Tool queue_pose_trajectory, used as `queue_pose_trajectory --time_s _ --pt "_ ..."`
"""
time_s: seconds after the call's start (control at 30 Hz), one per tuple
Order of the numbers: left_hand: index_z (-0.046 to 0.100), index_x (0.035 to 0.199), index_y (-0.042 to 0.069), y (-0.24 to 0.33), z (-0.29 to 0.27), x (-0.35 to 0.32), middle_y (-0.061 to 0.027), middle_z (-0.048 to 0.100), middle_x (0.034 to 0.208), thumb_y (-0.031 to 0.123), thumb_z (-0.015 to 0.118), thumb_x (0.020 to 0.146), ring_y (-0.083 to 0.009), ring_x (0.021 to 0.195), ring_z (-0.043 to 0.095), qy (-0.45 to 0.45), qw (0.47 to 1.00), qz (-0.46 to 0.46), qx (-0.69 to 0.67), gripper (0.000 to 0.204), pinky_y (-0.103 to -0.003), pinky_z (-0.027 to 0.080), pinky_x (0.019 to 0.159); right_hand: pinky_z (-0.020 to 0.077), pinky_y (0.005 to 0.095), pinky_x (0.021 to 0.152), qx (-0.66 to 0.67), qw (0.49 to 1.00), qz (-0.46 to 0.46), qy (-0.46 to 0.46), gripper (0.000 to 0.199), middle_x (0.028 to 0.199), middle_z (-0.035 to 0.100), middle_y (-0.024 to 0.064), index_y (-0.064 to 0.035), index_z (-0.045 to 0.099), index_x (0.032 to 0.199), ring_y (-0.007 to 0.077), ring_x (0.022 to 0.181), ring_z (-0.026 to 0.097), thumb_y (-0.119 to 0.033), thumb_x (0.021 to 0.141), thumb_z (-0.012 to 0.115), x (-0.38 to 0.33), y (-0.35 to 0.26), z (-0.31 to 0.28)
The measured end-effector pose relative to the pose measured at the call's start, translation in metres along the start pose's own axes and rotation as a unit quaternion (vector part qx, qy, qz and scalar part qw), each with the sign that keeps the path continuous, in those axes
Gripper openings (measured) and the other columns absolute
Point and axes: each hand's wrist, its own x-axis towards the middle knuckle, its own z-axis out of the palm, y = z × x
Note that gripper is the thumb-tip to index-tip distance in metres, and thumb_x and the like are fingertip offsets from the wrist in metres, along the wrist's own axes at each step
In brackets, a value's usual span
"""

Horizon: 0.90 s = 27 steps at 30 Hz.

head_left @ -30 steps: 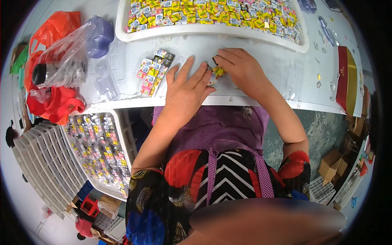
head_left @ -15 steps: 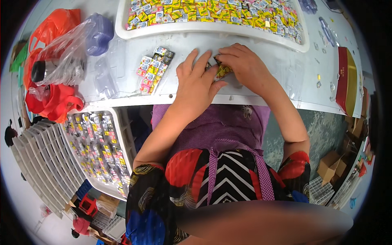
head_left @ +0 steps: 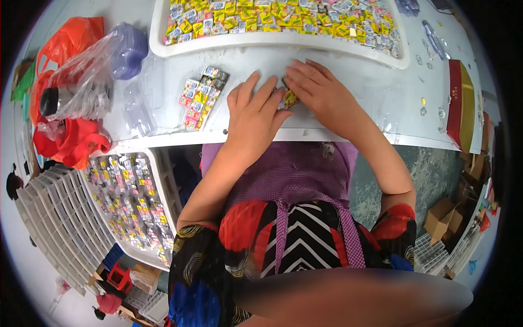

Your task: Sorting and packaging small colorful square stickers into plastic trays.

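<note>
Small yellow packets lie pinched between your hands, near white tray; right hand grasps them, left hand flat, released.

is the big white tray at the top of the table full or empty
Full: the white tray is covered edge to edge with small colourful packets.

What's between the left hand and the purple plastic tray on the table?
In the head view, a filled clear pack of small colourful pieces lies between the left hand and the purple tray.
</note>
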Motion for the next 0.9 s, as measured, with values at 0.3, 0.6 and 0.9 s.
queue_pose_trajectory --time_s 0.3,0.6,0.9 --pt "0.064 0.114 0.004 -0.018 -0.005 -0.007 -0.0111 0.057 0.130 0.015 0.066 0.085 -0.0309 0.124 0.048 -0.021 0.998 0.021 -0.049 0.031 -0.047 0.032 0.103 0.0397 0.0394 0.104 0.154 0.983 0.070 0.068 0.031 0.128 0.058 0.0095 -0.0058 0.065 0.112 0.0297 0.125 0.048 -0.001 0.082 0.064 -0.002 0.007 0.008" --pt "0.063 0.112 0.001 -0.026 -0.002 -0.004 -0.0154 0.066 0.105 0.003 0.054 0.091 -0.0318 0.098 0.060 0.086 0.978 -0.027 -0.186 0.023 -0.037 0.043 0.089 0.0478 0.0427 0.081 -0.035 0.942 0.262 0.206 0.019 0.092 0.063 0.0209 -0.0022 0.069 0.095 0.0368 0.091 0.060 -0.017 0.085 0.062 0.039 0.089 -0.084" --pt "0.063 0.109 0.000 -0.026 -0.006 -0.014 -0.0147 0.065 0.100 0.000 0.056 0.090 -0.0291 0.093 0.059 0.117 0.964 -0.077 -0.228 0.020 -0.036 0.046 0.083 0.0500 0.0462 0.077 -0.119 0.960 0.253 0.019 0.018 0.084 0.065 0.0197 -0.0022 0.070 0.086 0.0378 0.085 0.063 -0.018 0.080 0.067 0.065 0.115 -0.063"
